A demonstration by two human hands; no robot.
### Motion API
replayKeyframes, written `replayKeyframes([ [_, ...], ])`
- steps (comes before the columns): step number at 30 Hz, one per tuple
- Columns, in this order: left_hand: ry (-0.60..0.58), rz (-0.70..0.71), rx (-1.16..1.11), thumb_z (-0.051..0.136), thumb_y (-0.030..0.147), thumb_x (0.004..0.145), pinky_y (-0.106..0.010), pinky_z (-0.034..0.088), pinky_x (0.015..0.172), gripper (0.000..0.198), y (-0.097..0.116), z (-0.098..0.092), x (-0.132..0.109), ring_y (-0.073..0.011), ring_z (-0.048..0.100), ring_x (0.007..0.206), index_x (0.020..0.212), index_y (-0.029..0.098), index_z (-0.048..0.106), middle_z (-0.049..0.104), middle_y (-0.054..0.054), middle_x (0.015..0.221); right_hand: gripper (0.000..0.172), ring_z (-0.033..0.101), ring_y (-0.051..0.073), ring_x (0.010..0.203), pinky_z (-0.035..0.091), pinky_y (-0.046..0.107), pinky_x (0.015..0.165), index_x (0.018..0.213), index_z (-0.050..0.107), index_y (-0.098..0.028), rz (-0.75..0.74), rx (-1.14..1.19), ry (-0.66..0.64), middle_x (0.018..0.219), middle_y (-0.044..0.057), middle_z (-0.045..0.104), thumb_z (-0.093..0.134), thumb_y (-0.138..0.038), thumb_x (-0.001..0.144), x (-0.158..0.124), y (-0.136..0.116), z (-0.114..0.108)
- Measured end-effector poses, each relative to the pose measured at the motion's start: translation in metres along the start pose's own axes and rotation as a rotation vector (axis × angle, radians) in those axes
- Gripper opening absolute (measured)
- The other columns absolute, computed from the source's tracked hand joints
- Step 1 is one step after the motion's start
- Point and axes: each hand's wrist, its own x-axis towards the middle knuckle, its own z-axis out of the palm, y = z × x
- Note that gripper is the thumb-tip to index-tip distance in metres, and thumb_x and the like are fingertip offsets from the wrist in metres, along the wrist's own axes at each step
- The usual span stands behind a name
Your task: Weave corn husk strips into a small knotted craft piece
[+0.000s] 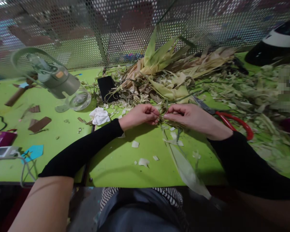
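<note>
My left hand and my right hand meet above the green table. Their fingertips are pinched together around a small tangle of husk strips, whose details are blurred. A long pale corn husk leaf trails from below this tangle towards me and hangs over the table's front edge. Just behind my hands lies a heap of corn husks, some fresh yellow-green, some dry and brown. Red-handled scissors lie partly hidden beside my right wrist. Small cut husk bits are scattered in front.
A black phone, a crumpled white tissue and a bottle with a grey-green lid stand or lie to the left. Husk shreds cover the right side, near a dark bottle. A perforated metal screen closes off the back.
</note>
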Motion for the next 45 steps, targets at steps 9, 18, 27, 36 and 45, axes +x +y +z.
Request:
replayKeyframes([
  [9, 0.062, -0.009, -0.09, 0.058, 0.003, 0.092, -0.03, 0.056, 0.084, 0.007, 0.0, 0.005, -0.001, -0.0065, 0.066, 0.068, 0.089, 0.01, 0.059, 0.068, -0.001, 0.074, 0.028, 0.026, 0.01, 0.048, 0.019, 0.028, 0.051, 0.095, 0.068, -0.023, -0.061, 0.035, 0.087, 0.053, -0.01, 0.029, 0.07, -0.048, 0.084, -0.004, -0.003, 0.009],
  [18, 0.011, 0.006, -0.028, 0.058, 0.004, 0.091, -0.028, 0.056, 0.082, 0.007, 0.004, 0.007, -0.003, -0.0064, 0.066, 0.07, 0.09, 0.011, 0.057, 0.066, 0.001, 0.076, 0.022, 0.032, 0.011, 0.048, 0.025, 0.029, 0.053, 0.08, 0.067, -0.021, -0.107, -0.094, 0.158, 0.05, -0.007, 0.039, 0.061, -0.04, 0.09, -0.004, -0.006, 0.017],
  [27, 0.142, 0.273, 0.341, 0.063, 0.01, 0.088, -0.016, 0.046, 0.056, 0.014, -0.007, 0.004, -0.002, -0.0055, 0.059, 0.061, 0.088, 0.017, 0.05, 0.064, 0.004, 0.077, 0.023, 0.034, 0.011, 0.05, 0.024, 0.029, 0.053, 0.084, 0.063, -0.021, -0.049, 0.018, 0.175, 0.055, -0.006, 0.042, 0.061, -0.043, 0.091, -0.001, 0.0, 0.02],
  [36, 0.175, 0.167, 0.443, 0.054, 0.004, 0.086, -0.022, 0.049, 0.069, 0.012, -0.001, 0.008, 0.0, -0.0082, 0.061, 0.066, 0.088, 0.013, 0.061, 0.067, -0.001, 0.079, 0.014, 0.047, 0.014, 0.059, 0.034, 0.03, 0.057, 0.099, 0.06, -0.022, -0.215, 0.1, 0.229, 0.071, -0.002, 0.055, 0.059, -0.035, 0.092, -0.002, -0.005, 0.02],
  [45, 0.063, 0.128, 0.402, 0.062, 0.018, 0.091, -0.027, 0.049, 0.075, 0.011, 0.002, 0.012, -0.003, -0.0091, 0.057, 0.065, 0.081, 0.013, 0.061, 0.064, 0.0, 0.073, 0.016, 0.057, 0.019, 0.069, 0.044, 0.035, 0.064, 0.101, 0.063, -0.024, -0.243, -0.048, 0.229, 0.082, 0.004, 0.067, 0.055, -0.037, 0.094, 0.005, -0.009, 0.02],
])
